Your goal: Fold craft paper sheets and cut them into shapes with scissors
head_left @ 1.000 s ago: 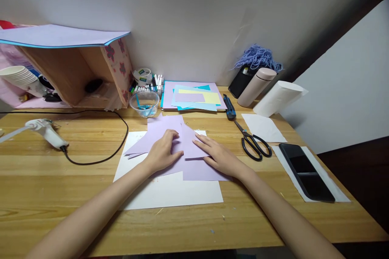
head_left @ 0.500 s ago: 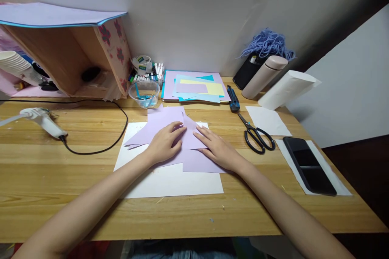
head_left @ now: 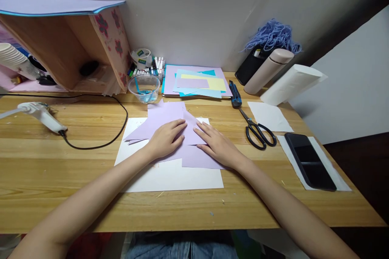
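A folded lilac paper (head_left: 165, 115) lies on a white sheet (head_left: 170, 178) in the middle of the wooden desk (head_left: 60, 178). My left hand (head_left: 166, 139) rests flat on the lilac paper, fingers stretched toward a fold. My right hand (head_left: 216, 146) presses flat on the paper's right part, fingers spread. Neither hand grips anything.
Black scissors (head_left: 258, 132) and a blue cutter (head_left: 235, 95) lie to the right, then a phone (head_left: 310, 160) on white paper. A glue gun (head_left: 42, 115) with cord lies left. Behind: a clear cup (head_left: 144, 88), coloured paper stack (head_left: 196, 81), markers, a pink flask (head_left: 267, 71), a cardboard box (head_left: 73, 48).
The camera has tilted down slightly. My left fingers have slid right along the fold and flattened; my right hand has stayed pressed on the paper.
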{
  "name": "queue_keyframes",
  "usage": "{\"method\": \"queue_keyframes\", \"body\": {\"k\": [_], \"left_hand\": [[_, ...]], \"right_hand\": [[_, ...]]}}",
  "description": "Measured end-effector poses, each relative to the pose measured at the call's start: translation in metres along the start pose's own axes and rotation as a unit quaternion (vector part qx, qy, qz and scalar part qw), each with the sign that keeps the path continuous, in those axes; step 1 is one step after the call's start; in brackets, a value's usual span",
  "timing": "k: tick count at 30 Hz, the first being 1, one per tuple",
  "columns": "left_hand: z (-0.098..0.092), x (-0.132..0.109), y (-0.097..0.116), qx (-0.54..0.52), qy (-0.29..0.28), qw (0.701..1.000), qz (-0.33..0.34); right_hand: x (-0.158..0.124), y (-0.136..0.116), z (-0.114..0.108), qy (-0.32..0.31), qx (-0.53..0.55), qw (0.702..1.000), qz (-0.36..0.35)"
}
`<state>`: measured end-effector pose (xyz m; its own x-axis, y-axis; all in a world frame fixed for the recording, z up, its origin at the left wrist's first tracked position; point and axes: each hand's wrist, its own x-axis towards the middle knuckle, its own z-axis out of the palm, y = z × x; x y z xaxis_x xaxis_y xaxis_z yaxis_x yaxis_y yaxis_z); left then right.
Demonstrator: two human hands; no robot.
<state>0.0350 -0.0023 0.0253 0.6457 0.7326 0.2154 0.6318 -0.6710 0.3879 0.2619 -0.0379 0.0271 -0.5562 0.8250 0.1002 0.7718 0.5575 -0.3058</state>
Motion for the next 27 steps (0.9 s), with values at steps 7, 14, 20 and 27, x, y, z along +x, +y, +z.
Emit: {"method": "queue_keyframes", "body": {"k": [7,14,20,27], "left_hand": [[-0.0012,-0.0020,0.0001,0.000,-0.027,0.999,0.026],[-0.0009,-0.0015,-0.0009,0.001,-0.042,0.998,0.044],[-0.0014,-0.0016,-0.0004,0.004,-0.046,0.998,0.050],[-0.0004,-0.0016,-0.0015,0.007,-0.048,0.997,0.052]], "right_hand": [[0.0004,-0.0015,0.0013,0.009,0.011,1.000,0.004],[-0.0002,-0.0010,0.0025,0.013,0.014,1.000,-0.001],[0.0005,-0.0018,0.0024,0.006,0.006,1.000,0.005],[0.0011,-0.0030,0.0036,0.003,0.013,1.000,0.004]]}}
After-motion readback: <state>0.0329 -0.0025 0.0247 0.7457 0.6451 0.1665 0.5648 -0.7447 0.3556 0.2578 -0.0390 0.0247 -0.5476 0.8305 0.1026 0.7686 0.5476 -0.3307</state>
